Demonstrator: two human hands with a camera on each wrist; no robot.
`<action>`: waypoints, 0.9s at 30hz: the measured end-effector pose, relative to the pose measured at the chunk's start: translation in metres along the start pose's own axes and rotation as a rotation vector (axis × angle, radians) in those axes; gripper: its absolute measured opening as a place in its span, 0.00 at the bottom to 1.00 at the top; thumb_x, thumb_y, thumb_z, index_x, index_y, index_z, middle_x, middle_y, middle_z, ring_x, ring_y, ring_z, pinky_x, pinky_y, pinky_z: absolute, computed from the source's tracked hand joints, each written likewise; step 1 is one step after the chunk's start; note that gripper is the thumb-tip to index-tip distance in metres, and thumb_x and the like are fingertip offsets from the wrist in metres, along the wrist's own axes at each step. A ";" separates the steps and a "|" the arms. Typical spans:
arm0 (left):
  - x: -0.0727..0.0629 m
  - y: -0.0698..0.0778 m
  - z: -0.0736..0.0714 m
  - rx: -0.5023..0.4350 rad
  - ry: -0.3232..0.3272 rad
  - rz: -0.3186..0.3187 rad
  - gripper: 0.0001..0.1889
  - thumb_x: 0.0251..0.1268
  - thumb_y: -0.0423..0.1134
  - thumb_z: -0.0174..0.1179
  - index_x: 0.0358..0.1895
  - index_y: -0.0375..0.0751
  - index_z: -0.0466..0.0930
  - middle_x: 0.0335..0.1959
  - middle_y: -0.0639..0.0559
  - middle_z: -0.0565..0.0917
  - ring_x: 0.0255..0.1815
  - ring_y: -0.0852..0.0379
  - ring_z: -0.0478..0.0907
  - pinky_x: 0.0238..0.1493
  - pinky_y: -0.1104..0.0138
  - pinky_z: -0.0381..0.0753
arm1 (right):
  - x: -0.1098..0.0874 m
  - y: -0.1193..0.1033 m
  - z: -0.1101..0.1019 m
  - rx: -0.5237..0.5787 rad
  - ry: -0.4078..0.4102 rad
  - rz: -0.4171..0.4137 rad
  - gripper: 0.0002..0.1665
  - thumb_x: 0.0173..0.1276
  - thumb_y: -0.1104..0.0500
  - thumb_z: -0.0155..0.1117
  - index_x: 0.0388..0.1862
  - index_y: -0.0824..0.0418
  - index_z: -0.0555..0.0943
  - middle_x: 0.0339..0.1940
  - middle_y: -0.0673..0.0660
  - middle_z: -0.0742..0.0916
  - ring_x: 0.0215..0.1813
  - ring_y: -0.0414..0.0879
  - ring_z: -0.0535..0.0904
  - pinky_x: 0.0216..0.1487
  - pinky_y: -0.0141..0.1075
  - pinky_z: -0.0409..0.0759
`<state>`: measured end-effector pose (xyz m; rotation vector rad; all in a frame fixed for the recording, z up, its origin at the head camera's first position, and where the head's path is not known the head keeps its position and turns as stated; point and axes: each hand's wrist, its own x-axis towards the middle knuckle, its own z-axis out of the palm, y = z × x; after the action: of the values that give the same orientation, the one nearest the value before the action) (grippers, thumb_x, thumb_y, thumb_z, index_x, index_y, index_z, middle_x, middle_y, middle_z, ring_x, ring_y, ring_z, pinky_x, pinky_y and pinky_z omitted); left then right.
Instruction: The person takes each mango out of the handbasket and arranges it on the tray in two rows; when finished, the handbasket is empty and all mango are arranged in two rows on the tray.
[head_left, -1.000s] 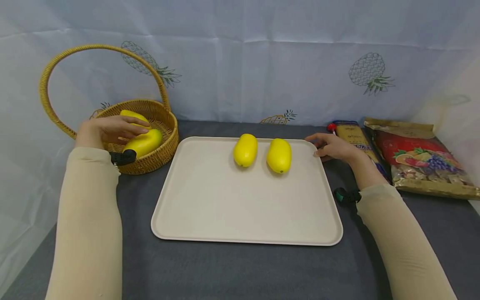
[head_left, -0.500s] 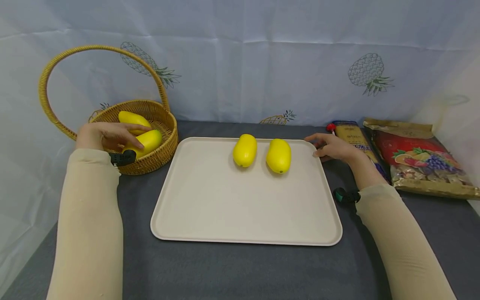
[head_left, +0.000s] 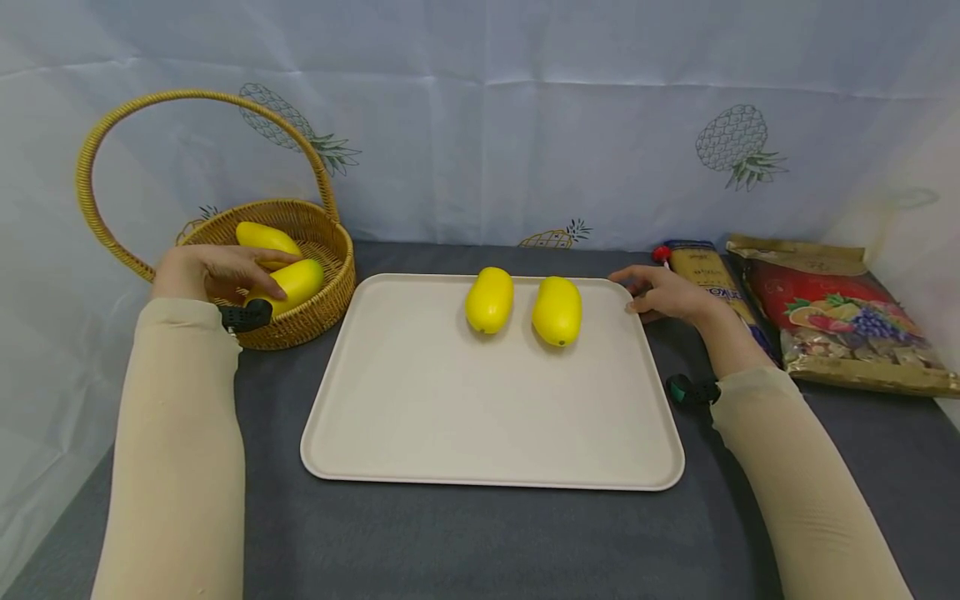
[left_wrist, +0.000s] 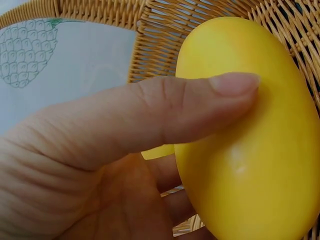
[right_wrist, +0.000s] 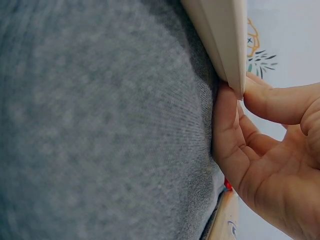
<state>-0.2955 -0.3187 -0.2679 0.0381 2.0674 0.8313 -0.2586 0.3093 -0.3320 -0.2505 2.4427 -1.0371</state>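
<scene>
In the wicker basket (head_left: 341,275) at the left, my left hand (head_left: 225,268) grips a smooth yellow mango (head_left: 298,285) with a greenish end. The left wrist view shows the thumb laid across this mango (left_wrist: 250,165), with the other fingers partly hidden behind it. Another yellow mango (head_left: 266,237) lies farther back in the basket. My right hand (head_left: 663,293) pinches the far right corner of a cream tray (head_left: 487,417); up close, the tray rim (right_wrist: 225,45) sits between thumb and forefinger. Two yellow mangoes, one at left (head_left: 489,301) and one at right (head_left: 557,312), rest on the tray's far half.
Beyond my right hand lie a blue and gold packet (head_left: 708,271) and a large red and gold bag (head_left: 847,312). A red round-headed lollipop (head_left: 662,254) is beside the packet. The tall basket handle (head_left: 202,94) arches above my left hand. A pineapple-print curtain (head_left: 465,150) hangs behind the grey tablecloth (head_left: 480,542).
My left hand has lowered from over the basket's mangoes and closed its thumb and fingers on the nearer one. The right hand stays at the tray's corner.
</scene>
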 end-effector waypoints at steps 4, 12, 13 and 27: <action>0.000 0.000 0.000 0.022 0.015 0.006 0.49 0.71 0.44 0.57 0.80 0.52 0.27 0.78 0.30 0.22 0.80 0.27 0.31 0.77 0.33 0.45 | -0.001 0.000 0.000 0.006 -0.005 -0.002 0.37 0.73 0.65 0.57 0.78 0.63 0.57 0.59 0.69 0.74 0.50 0.51 0.80 0.59 0.50 0.84; -0.007 0.014 0.000 0.006 0.162 0.161 0.46 0.71 0.46 0.56 0.81 0.48 0.33 0.79 0.35 0.44 0.66 0.44 0.67 0.61 0.54 0.77 | 0.000 -0.003 0.000 -0.002 0.010 0.003 0.36 0.73 0.65 0.56 0.77 0.62 0.58 0.60 0.71 0.74 0.51 0.52 0.81 0.59 0.52 0.84; -0.008 0.019 0.000 -0.004 0.167 0.196 0.46 0.72 0.45 0.56 0.81 0.49 0.33 0.78 0.37 0.46 0.63 0.49 0.69 0.59 0.56 0.78 | 0.000 -0.004 -0.001 -0.001 0.014 0.007 0.36 0.73 0.65 0.56 0.77 0.62 0.59 0.60 0.70 0.74 0.51 0.52 0.81 0.59 0.51 0.84; -0.026 0.108 0.038 -0.179 0.162 0.541 0.44 0.69 0.33 0.56 0.80 0.60 0.40 0.66 0.52 0.64 0.52 0.57 0.82 0.50 0.61 0.87 | 0.000 -0.001 -0.001 0.002 0.007 0.007 0.36 0.73 0.65 0.57 0.78 0.62 0.58 0.58 0.69 0.75 0.49 0.50 0.81 0.59 0.50 0.84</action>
<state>-0.2803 -0.2225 -0.2016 0.4615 2.1537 1.3828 -0.2588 0.3094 -0.3307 -0.2374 2.4468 -1.0391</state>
